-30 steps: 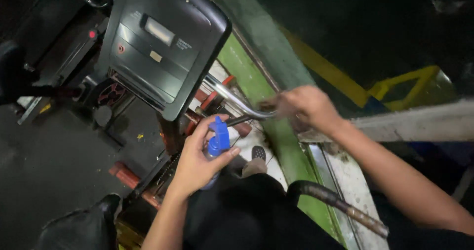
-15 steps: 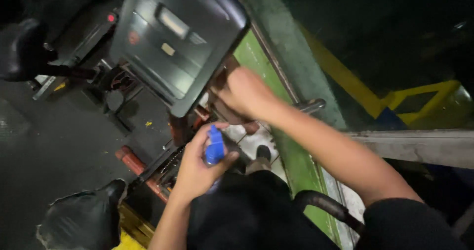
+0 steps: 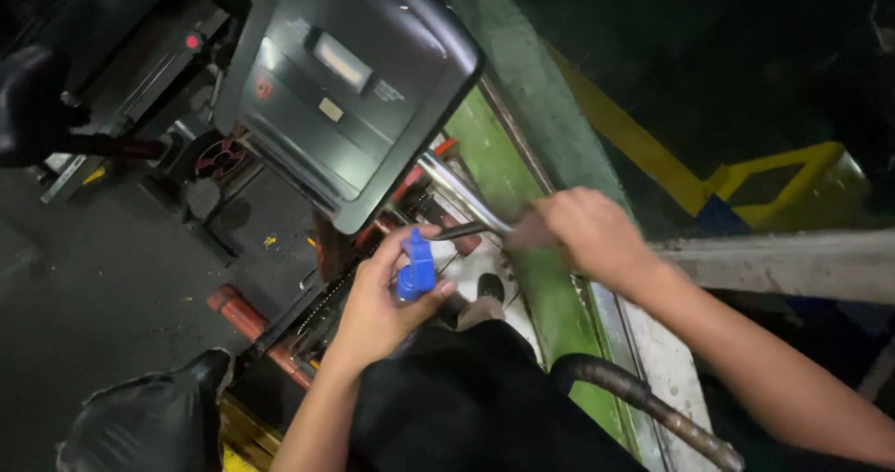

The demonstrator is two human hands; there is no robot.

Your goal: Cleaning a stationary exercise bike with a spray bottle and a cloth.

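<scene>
Our left hand (image 3: 378,309) pinches a small blue fitting (image 3: 416,267) upright, just below the black console (image 3: 345,81). Our right hand (image 3: 587,234) clenches a thin dark tool (image 3: 466,232), its tip aimed leftward near the fitting.

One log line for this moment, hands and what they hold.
left hand: grips blue part | right hand: holds dark tool | near: black panel
</scene>
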